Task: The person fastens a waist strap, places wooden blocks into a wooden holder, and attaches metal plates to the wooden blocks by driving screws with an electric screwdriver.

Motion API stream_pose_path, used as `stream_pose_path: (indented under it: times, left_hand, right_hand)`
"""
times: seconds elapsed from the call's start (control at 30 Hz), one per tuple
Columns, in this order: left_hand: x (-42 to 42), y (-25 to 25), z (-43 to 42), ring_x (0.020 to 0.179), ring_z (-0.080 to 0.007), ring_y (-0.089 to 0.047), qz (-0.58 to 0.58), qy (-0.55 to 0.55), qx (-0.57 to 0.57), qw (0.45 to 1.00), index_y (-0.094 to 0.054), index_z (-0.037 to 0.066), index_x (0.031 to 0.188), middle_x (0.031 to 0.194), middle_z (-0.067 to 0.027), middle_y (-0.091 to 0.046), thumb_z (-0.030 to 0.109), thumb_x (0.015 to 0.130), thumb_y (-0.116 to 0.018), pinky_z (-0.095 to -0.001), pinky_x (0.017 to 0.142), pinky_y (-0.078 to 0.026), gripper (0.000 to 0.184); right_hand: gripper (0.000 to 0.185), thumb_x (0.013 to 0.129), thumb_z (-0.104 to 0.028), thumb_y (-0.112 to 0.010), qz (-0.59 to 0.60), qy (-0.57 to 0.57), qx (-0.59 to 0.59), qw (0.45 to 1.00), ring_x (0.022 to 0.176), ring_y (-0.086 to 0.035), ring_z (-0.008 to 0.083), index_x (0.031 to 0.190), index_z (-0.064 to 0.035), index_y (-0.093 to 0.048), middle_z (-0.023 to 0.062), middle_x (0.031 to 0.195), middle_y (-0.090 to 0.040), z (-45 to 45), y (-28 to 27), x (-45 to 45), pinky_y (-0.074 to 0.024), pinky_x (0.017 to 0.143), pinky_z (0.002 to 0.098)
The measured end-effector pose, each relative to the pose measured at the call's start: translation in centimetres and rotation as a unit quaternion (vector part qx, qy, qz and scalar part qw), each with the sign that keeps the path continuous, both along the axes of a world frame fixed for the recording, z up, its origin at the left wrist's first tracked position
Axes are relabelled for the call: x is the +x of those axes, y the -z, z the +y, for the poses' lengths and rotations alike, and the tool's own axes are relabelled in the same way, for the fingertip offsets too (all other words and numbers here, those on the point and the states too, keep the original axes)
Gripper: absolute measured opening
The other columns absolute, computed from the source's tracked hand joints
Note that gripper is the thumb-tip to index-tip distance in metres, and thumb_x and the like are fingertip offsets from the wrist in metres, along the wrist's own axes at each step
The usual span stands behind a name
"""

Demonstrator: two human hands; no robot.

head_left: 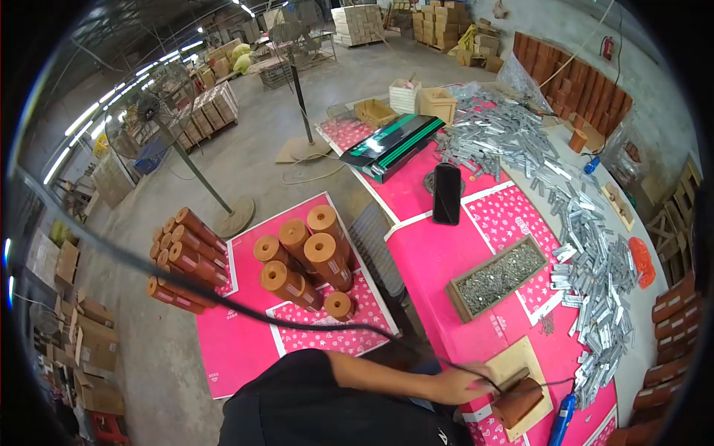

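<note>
My left hand [467,383] reaches in from the bottom, beside a short reddish-brown cylinder [518,404] that lies tilted on a pale wooden board [529,355]. Its fingers are blurred and partly behind a dark cable, so I cannot make out whether they grip anything. A small narrow bar [513,378] lies against the cylinder near the fingertips. To the right of the board, a blue electric screwdriver [563,421] points up with a thin cord at its top. My right hand is out of view.
A wooden tray [460,300] of small metal parts sits on the pink table, near a black phone [447,193]. Metal brackets [595,275] are heaped along the right. Brown cylinders [328,262] stand on the left pink table. A dark cable [245,311] crosses the view.
</note>
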State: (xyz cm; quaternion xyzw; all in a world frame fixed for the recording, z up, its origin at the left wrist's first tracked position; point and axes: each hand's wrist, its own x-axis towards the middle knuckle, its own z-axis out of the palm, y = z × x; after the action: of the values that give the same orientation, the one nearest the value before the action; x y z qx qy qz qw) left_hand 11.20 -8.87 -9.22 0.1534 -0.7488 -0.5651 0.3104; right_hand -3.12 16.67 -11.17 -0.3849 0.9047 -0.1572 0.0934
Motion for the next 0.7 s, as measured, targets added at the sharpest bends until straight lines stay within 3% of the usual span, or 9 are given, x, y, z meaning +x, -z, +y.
stream_pose_path:
  times: [0.07, 0.2, 0.3, 0.43, 0.5, 0.57, 0.63, 0.67, 0.7]
  left_hand:
    - [5.2, 0.6, -1.0, 0.082, -0.0312, -0.062, -0.158, -0.010, 0.036, 0.987, -0.061, 0.004, 0.099, 0.086, -0.0122, -0.062, 0.031, 0.092, -0.057, -0.0384, 0.072, -0.049, 0.028]
    - [13.8, 7.8, -1.3, 0.095, -0.0392, -0.062, -0.481, 0.032, 0.044, 0.875, -0.059, 0.004, 0.102, 0.101, -0.0191, -0.064, 0.040, 0.095, -0.049, -0.0459, 0.078, -0.049, 0.038]
    - [14.3, 16.0, 0.5, 0.103, -0.0430, -0.058, -0.506, 0.039, 0.118, 0.854, -0.056, 0.002, 0.108, 0.109, -0.0239, -0.061, 0.045, 0.095, -0.044, -0.0491, 0.087, -0.046, 0.046]
    - [12.9, 13.6, -2.3, 0.105, -0.0421, -0.058, -0.503, 0.080, 0.123, 0.852, -0.055, -0.001, 0.115, 0.112, -0.0266, -0.061, 0.043, 0.094, -0.043, -0.0493, 0.088, -0.046, 0.050]
    - [12.1, 11.4, -3.2, 0.097, -0.0424, -0.061, -0.517, 0.068, 0.066, 0.850, -0.064, -0.002, 0.097, 0.101, -0.0266, -0.063, 0.040, 0.091, -0.046, -0.0509, 0.082, -0.047, 0.046]
    - [13.2, 19.1, -3.3, 0.088, -0.0449, -0.062, -0.490, 0.080, -0.030, 0.868, -0.067, -0.003, 0.085, 0.088, -0.0298, -0.063, 0.039, 0.089, -0.049, -0.0530, 0.077, -0.048, 0.045]
    - [12.2, 15.0, -3.5, 0.082, -0.0470, -0.062, -0.477, 0.035, 0.044, 0.877, -0.066, -0.005, 0.080, 0.077, -0.0317, -0.061, 0.039, 0.090, -0.047, -0.0497, 0.071, -0.047, 0.049]
    - [11.7, 13.8, -3.2, 0.083, -0.0423, -0.064, -0.523, 0.039, 0.000, 0.851, -0.065, -0.006, 0.094, 0.083, -0.0309, -0.064, 0.043, 0.093, -0.045, -0.0457, 0.072, -0.047, 0.054]
    - [11.4, 14.4, -2.3, 0.087, -0.0371, -0.063, -0.498, 0.021, 0.070, 0.864, -0.061, -0.006, 0.106, 0.090, -0.0291, -0.064, 0.049, 0.093, -0.043, -0.0444, 0.075, -0.047, 0.059]
  right_hand:
    - [0.039, 0.087, -0.030, -0.063, 0.003, -0.012, -0.039, 0.999, 0.084, -0.057, 0.0313, 0.110, 0.0014, -0.060, 0.0197, 0.094, -0.062, -2.2, 1.9, 1.8, -0.0490, 0.079, 0.0405]
    - [0.043, 0.085, -0.030, -0.064, 0.029, -0.003, -0.073, 0.997, 0.089, -0.056, 0.0354, 0.113, 0.0019, -0.059, 0.0219, 0.098, -0.060, -3.8, 3.8, 2.4, -0.0467, 0.081, 0.0439]
    - [0.046, 0.083, -0.030, -0.066, 0.059, 0.002, -0.101, 0.993, 0.093, -0.055, 0.0384, 0.114, 0.0022, -0.057, 0.0236, 0.100, -0.059, -3.7, 4.8, 2.1, -0.0450, 0.082, 0.0464]
    - [0.050, 0.080, -0.029, -0.067, 0.166, -0.017, -0.190, 0.968, 0.098, -0.054, 0.0425, 0.117, 0.0026, -0.055, 0.0258, 0.104, -0.057, 0.1, 7.0, 1.1, -0.0426, 0.084, 0.0498]
    - [0.038, 0.078, -0.024, -0.067, 0.131, 0.069, -0.142, 0.979, 0.093, -0.054, 0.0424, 0.104, 0.0027, -0.060, 0.0248, 0.097, -0.058, -1.3, 3.1, 3.2, -0.0409, 0.081, 0.0517]
    - [0.035, 0.075, -0.021, -0.068, -0.022, 0.186, -0.097, 0.977, 0.089, -0.052, 0.0407, 0.099, 0.0014, -0.058, 0.0225, 0.095, -0.056, -1.7, 1.7, 3.8, -0.0399, 0.079, 0.0480]
    - [0.045, 0.076, -0.029, -0.067, 0.020, 0.172, -0.075, 0.982, 0.091, -0.051, 0.0378, 0.106, 0.0017, -0.054, 0.0211, 0.095, -0.055, -0.6, 3.4, 3.7, -0.0398, 0.079, 0.0471]
    - [0.053, 0.076, -0.035, -0.067, 0.029, 0.164, -0.074, 0.983, 0.093, -0.051, 0.0387, 0.110, 0.0028, -0.053, 0.0223, 0.101, -0.055, 0.4, 6.0, 3.6, -0.0406, 0.082, 0.0469]
    - [0.061, 0.075, -0.040, -0.068, 0.066, 0.167, -0.053, 0.982, 0.099, -0.050, 0.0396, 0.115, 0.0035, -0.052, 0.0232, 0.112, -0.052, -0.2, 5.9, 3.9, -0.0412, 0.087, 0.0462]
